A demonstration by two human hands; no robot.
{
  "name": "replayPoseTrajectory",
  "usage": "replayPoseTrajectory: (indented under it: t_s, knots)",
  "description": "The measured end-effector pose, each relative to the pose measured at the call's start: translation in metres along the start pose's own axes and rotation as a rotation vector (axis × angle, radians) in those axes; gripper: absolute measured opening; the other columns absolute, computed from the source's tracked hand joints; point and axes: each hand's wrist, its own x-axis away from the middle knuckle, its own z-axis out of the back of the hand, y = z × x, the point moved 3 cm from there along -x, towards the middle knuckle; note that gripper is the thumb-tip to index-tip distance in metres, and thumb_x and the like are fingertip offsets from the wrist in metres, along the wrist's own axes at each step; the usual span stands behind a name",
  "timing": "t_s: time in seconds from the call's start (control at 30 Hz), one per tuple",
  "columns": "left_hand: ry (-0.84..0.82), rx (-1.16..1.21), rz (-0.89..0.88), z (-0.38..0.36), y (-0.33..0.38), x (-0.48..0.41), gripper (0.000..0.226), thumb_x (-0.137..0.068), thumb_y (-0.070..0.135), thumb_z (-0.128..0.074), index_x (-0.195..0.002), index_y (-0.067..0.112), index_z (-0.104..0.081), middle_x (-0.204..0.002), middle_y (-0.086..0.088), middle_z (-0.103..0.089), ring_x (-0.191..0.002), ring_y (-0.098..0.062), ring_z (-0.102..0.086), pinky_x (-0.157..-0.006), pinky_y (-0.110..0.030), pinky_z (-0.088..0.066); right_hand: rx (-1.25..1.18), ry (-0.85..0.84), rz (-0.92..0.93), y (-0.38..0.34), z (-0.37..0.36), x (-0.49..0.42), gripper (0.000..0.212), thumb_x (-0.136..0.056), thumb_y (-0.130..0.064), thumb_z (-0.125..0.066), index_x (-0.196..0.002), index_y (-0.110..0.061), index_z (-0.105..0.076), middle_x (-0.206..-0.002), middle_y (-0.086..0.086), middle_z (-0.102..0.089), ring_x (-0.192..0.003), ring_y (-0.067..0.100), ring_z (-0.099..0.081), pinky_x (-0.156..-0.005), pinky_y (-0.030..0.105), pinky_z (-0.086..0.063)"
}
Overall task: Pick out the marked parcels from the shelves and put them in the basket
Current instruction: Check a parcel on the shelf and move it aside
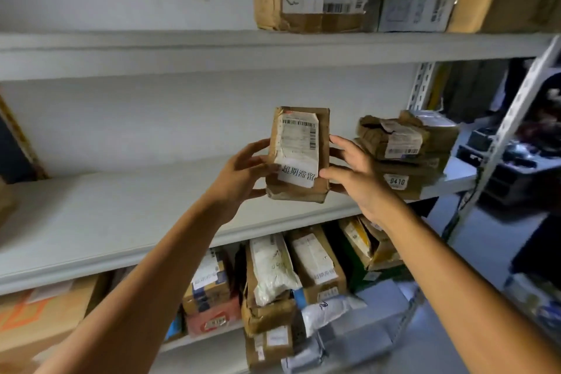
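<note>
Head view, and both hands are up at the middle shelf [121, 222] with a small brown parcel [299, 155] held upright between them, clear of the shelf board. Its white sticker [299, 174] with printed characters faces the camera, so this looks like the checking step: a marked one, picked. Left hand [243, 174] clamps the left edge, thumb on the front by the sticker; right hand [353, 174] pinches the right edge, fingers spread behind. Both arms reach forward and up, elbows low. Next comes the carry down to the basket, which is nowhere in shot, so expect a turn away from the stacked parcels [403, 146] at right.
</note>
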Motion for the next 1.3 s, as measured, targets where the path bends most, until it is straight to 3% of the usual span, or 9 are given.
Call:
replayPoseTrajectory:
  t_s: [0.1, 0.27, 0.43, 0.53, 0.7, 0.83, 1.0, 1.17, 1.3]
  knots:
    - [-0.11, 0.011, -0.019, -0.029, 0.002, -0.022, 0.048, -0.095, 0.011, -0.063, -0.138, 0.031, -0.052, -0.114, 0.001, -0.072, -0.106, -0.015, -0.068, -0.086, -0.041, -0.057, 0.023, 0.102, -0.026, -0.001, 0.033, 0.008, 0.07, -0.083, -0.007, -0.072, -0.142, -0.036, -0.048, -0.14, -0.006, -0.052, -0.129, 0.016, -0.05, -0.094, 0.036, -0.05]
    - [-0.332, 0.037, -0.045, -0.082, 0.004, -0.05, 0.046, -0.094, 0.012, -0.063, -0.136, 0.031, -0.053, -0.117, 0.001, -0.071, -0.109, -0.019, -0.066, -0.088, -0.044, -0.058, 0.061, 0.339, -0.029, -0.006, 0.076, 0.043, 0.073, -0.062, -0.03, -0.083, -0.126, -0.05, -0.056, -0.136, -0.004, -0.057, -0.132, 0.02, -0.049, -0.106, 0.054, -0.045]
    - [-0.588, 0.1, -0.03, -0.142, 0.001, -0.055, 0.044, -0.092, 0.008, -0.064, -0.129, 0.031, -0.057, -0.118, 0.004, -0.071, -0.108, -0.017, -0.067, -0.09, -0.045, -0.057, 0.128, 0.618, -0.066, -0.012, 0.106, 0.106, 0.072, -0.068, -0.026, -0.082, -0.131, -0.046, -0.054, -0.138, -0.001, -0.054, -0.128, 0.025, -0.053, -0.099, 0.053, -0.051]
    - [-0.743, 0.118, -0.03, -0.186, -0.004, -0.044, 0.044, -0.092, 0.008, -0.064, -0.129, 0.031, -0.058, -0.117, 0.004, -0.072, -0.107, -0.018, -0.069, -0.084, -0.044, -0.059, 0.14, 0.756, -0.069, -0.014, 0.121, 0.153, 0.071, -0.083, -0.007, -0.075, -0.142, -0.033, -0.048, -0.136, -0.002, -0.058, -0.118, 0.019, -0.061, -0.087, 0.039, -0.058]
    - [-0.997, 0.118, -0.021, -0.28, -0.006, -0.001, 0.046, -0.093, 0.008, -0.062, -0.131, 0.034, -0.058, -0.119, 0.004, -0.07, -0.108, -0.014, -0.067, -0.076, -0.033, -0.059, 0.16, 1.008, -0.108, -0.021, 0.151, 0.251, 0.071, -0.084, -0.002, -0.072, -0.145, -0.028, -0.047, -0.132, -0.001, -0.06, -0.116, 0.016, -0.062, -0.092, 0.04, -0.057]
    - [-1.187, 0.134, -0.014, -0.369, -0.001, 0.059, 0.047, -0.091, 0.007, -0.064, -0.131, 0.033, -0.058, -0.11, 0.009, -0.073, -0.098, -0.009, -0.07, -0.073, -0.033, -0.06, 0.18, 1.21, -0.115, -0.034, 0.181, 0.344, 0.058, -0.086, 0.004, -0.068, -0.13, -0.032, -0.057, -0.122, -0.004, -0.066, -0.113, 0.018, -0.065, -0.088, 0.042, -0.059]
    - [-1.397, 0.132, 0.034, -0.48, 0.004, 0.152, 0.045, -0.092, 0.008, -0.065, -0.127, 0.035, -0.059, -0.099, 0.014, -0.074, -0.099, -0.013, -0.069, -0.073, -0.033, -0.058, 0.239, 1.452, -0.177, -0.043, 0.216, 0.466, 0.06, -0.088, -0.001, -0.067, -0.139, -0.028, -0.05, -0.123, -0.006, -0.065, -0.112, 0.017, -0.065, -0.085, 0.036, -0.06]
    - [-1.623, 0.083, 0.002, -0.562, 0.01, 0.248, 0.048, -0.094, 0.013, -0.064, -0.135, 0.034, -0.052, -0.109, 0.009, -0.072, -0.107, -0.012, -0.066, -0.09, -0.043, -0.056, 0.264, 1.665, -0.205, -0.047, 0.229, 0.575, 0.062, -0.087, -0.001, -0.067, -0.14, -0.028, -0.05, -0.125, -0.003, -0.065, -0.115, 0.017, -0.063, -0.088, 0.041, -0.059]
    - [-1.798, 0.059, -0.017, -0.613, 0.006, 0.324, 0.048, -0.094, 0.016, -0.064, -0.137, 0.031, -0.049, -0.116, 0.004, -0.069, -0.107, -0.015, -0.067, -0.086, -0.04, -0.058, 0.224, 1.845, -0.189, -0.049, 0.225, 0.652, 0.063, -0.086, 0.005, -0.066, -0.141, -0.022, -0.05, -0.121, -0.001, -0.066, -0.11, 0.018, -0.066, -0.087, 0.042, -0.059]
